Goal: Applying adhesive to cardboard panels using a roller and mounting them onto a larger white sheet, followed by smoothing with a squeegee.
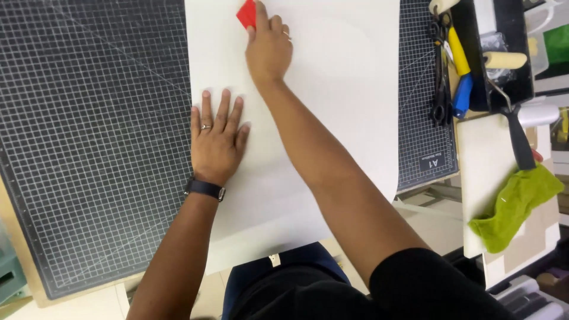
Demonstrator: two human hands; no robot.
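Pressing flat, our left hand (217, 139) lay palm down, fingers spread, on large white sheet (332, 89) near its left edge, pinning it to gridded cutting mat (95, 148) on counter. Sheet looked thin, light, smooth, bendy; near end overhung counter edge and curved down. We judged it prone to creasing, best held by flat palms, not pinched. Farther out, our right hand (268, 44) pinched small red plastic scraper (246, 13) against sheet; stiff, flat-edged, glossy. Far right: scissors (439, 71), foam roller (504, 60), soft green cloth (515, 204).

Left hand (216, 139) flat on white sheet (344, 89), right hand (268, 47) pressing red scraper (246, 13), gridded cutting mat (89, 136) beneath
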